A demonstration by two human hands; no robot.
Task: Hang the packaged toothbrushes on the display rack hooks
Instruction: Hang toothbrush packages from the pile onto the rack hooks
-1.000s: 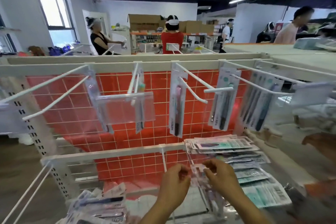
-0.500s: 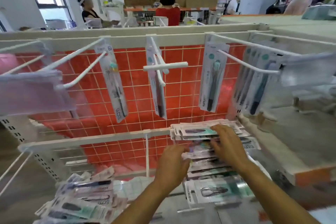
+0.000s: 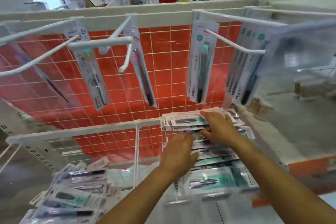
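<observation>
Both hands, left hand (image 3: 179,153) and right hand (image 3: 220,127), rest with loosely spread fingers on the stack of flat packaged toothbrushes (image 3: 183,121) below the white wire hooks (image 3: 234,44); several packs hang, many remain, including another heap (image 3: 78,193) lower left

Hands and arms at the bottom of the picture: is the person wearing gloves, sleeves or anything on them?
No. The left hand and right hand are bare, without gloves, and both forearms are uncovered as far as shown. No rings, watch or bracelets show.
</observation>
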